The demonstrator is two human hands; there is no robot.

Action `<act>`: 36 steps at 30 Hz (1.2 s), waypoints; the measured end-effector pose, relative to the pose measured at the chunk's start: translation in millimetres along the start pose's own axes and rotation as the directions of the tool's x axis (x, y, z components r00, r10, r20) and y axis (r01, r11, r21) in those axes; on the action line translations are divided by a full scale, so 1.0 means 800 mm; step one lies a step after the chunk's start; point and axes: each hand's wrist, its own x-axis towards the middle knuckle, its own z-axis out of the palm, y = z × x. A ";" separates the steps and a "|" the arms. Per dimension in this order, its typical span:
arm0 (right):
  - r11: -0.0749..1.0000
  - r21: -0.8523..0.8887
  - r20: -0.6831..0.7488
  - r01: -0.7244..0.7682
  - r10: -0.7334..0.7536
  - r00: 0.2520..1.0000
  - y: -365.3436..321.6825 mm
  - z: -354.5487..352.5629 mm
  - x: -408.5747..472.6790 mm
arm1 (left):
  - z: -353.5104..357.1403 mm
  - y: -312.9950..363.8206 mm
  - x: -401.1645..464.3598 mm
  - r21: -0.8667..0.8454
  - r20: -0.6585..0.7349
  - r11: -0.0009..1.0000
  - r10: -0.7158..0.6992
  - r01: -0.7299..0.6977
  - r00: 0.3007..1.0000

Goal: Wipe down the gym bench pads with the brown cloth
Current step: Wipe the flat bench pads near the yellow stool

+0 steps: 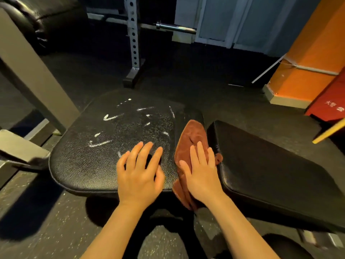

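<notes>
Bench pads fill my view: the seat pad [89, 154], streaked with white marks, and the longer back pad [270, 165] just beside it across a narrow gap. Red sign [328, 105] at right carries characters I cannot read. Brown cloth [188, 143] lies along the seat pad's right edge, overhanging the near edge, pressed under my flat, open right hand [201, 174]. My left hand [140, 176] hovers spread over the seat pad, holding nothing.

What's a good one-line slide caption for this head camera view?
Right hand presses the brown cloth between two black bench pads; left hand rests on the chalk-streaked pad.
</notes>
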 end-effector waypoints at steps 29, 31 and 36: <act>0.991 -0.130 -0.204 -0.028 0.001 0.979 0.006 -0.031 0.187 | 0.007 0.000 -0.002 -0.027 -0.017 0.993 0.110 -0.111 0.994; 0.996 -0.082 -0.171 0.025 -0.039 0.985 0.006 -0.023 0.162 | 0.006 0.000 0.000 -0.016 -0.020 0.995 0.098 -0.099 0.995; 0.998 -0.063 -0.091 0.031 -0.037 0.995 0.001 -0.006 0.077 | 0.002 0.000 0.002 -0.016 -0.018 0.996 0.083 -0.083 0.996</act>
